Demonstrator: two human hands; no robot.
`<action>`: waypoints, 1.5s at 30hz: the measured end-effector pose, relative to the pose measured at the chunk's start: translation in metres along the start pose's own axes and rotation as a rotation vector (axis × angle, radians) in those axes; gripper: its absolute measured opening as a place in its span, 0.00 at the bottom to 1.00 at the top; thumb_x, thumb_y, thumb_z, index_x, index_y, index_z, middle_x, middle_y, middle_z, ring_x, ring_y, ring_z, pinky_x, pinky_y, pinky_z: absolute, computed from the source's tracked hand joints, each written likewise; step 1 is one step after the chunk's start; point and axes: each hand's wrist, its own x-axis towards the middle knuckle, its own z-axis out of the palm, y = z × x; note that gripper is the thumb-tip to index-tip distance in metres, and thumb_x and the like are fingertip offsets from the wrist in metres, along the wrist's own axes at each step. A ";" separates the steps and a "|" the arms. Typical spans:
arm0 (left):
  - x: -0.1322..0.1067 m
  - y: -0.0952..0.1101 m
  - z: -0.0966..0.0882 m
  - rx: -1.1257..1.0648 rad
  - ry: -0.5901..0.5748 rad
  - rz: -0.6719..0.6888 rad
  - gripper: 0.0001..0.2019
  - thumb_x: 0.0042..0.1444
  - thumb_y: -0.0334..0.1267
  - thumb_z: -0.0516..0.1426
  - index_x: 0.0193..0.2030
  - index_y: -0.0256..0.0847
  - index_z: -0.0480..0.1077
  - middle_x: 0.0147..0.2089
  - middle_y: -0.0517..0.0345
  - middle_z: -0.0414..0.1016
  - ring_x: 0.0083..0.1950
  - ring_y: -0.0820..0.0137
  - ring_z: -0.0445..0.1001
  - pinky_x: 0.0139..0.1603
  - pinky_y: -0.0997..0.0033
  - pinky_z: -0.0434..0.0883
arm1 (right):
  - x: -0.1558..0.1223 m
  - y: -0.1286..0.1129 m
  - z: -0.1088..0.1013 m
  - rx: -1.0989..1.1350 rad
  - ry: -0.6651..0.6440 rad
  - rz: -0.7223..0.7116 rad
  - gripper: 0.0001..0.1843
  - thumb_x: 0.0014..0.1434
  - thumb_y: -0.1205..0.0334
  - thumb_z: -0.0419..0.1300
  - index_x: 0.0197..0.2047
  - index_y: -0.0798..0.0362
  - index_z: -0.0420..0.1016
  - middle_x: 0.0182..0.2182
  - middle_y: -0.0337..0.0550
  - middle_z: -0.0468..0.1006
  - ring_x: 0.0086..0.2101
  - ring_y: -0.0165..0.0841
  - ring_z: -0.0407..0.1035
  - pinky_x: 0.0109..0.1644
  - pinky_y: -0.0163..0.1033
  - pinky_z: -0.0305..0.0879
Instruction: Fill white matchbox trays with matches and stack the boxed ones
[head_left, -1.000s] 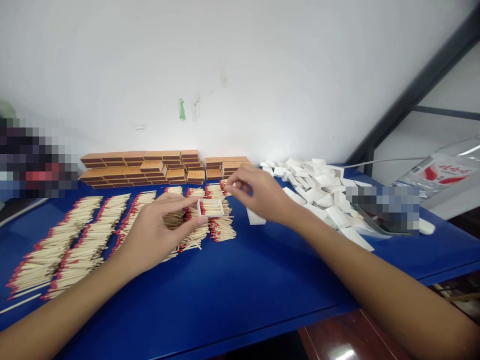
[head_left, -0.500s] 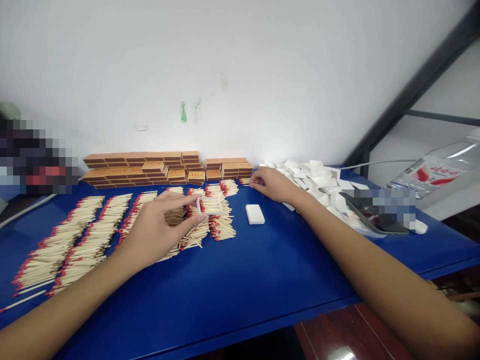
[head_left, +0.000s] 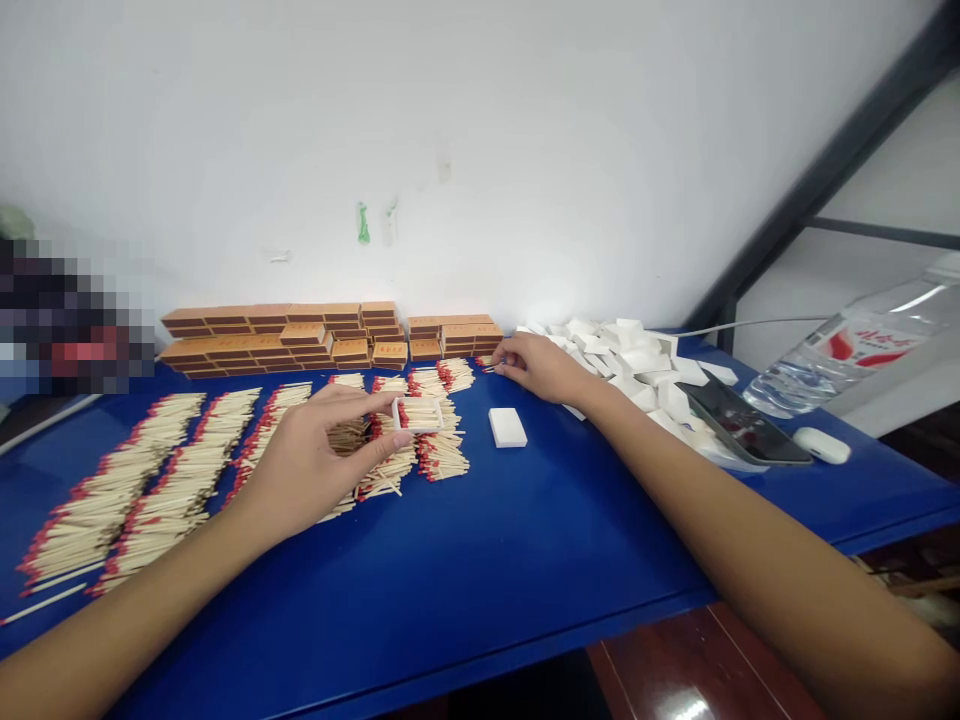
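Note:
My left hand [head_left: 322,450] grips a small white matchbox tray [head_left: 418,428] between thumb and fingers, above the rows of matches. Several red-tipped matches [head_left: 420,412] lie inside the tray. My right hand [head_left: 534,362] is by the orange matchboxes, its fingers curled and pinched at a small bunch of matches [head_left: 484,362]; the fingertips partly hide how many it has. On the table between the hands sits a white matchbox tray [head_left: 508,427], bottom side up. Long piles of loose matches [head_left: 150,480] spread in rows under and left of my left hand.
Stacked orange matchboxes [head_left: 247,345] line the wall. A heap of white trays [head_left: 637,360] lies behind my right forearm, beside a phone [head_left: 750,425], a white earphone case [head_left: 822,445] and a tilted water bottle [head_left: 847,340]. The blue table's front edge [head_left: 525,645] runs below.
My hands hold nearly the same places, the left still on the tray, the right still at the small bunch of matches. The view has shifted slightly.

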 end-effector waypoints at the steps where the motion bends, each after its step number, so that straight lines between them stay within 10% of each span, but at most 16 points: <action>1: 0.000 0.000 0.000 0.001 0.000 0.000 0.23 0.57 0.57 0.65 0.57 0.53 0.78 0.48 0.57 0.82 0.50 0.60 0.77 0.52 0.61 0.73 | 0.000 -0.001 0.000 -0.004 -0.002 0.001 0.06 0.63 0.68 0.60 0.42 0.53 0.79 0.35 0.45 0.76 0.34 0.33 0.67 0.39 0.38 0.59; 11: 0.001 -0.001 0.000 -0.008 -0.013 0.011 0.23 0.58 0.57 0.65 0.58 0.53 0.78 0.48 0.57 0.82 0.51 0.60 0.76 0.52 0.60 0.72 | -0.001 -0.016 -0.006 0.016 -0.036 0.070 0.08 0.65 0.64 0.60 0.33 0.54 0.73 0.35 0.46 0.76 0.33 0.34 0.67 0.38 0.41 0.60; 26: 0.001 -0.001 0.001 0.005 0.011 0.020 0.22 0.58 0.56 0.65 0.56 0.51 0.79 0.48 0.58 0.82 0.48 0.62 0.77 0.50 0.63 0.72 | -0.022 -0.106 -0.010 0.272 0.091 -0.237 0.04 0.70 0.63 0.57 0.41 0.51 0.71 0.40 0.43 0.73 0.39 0.33 0.69 0.43 0.40 0.65; 45: 0.003 0.003 0.000 0.011 0.008 -0.006 0.22 0.57 0.57 0.65 0.55 0.51 0.79 0.49 0.57 0.82 0.50 0.61 0.77 0.52 0.62 0.72 | -0.028 -0.117 -0.013 0.205 0.085 -0.255 0.05 0.71 0.62 0.56 0.42 0.51 0.71 0.41 0.45 0.72 0.40 0.34 0.69 0.44 0.40 0.65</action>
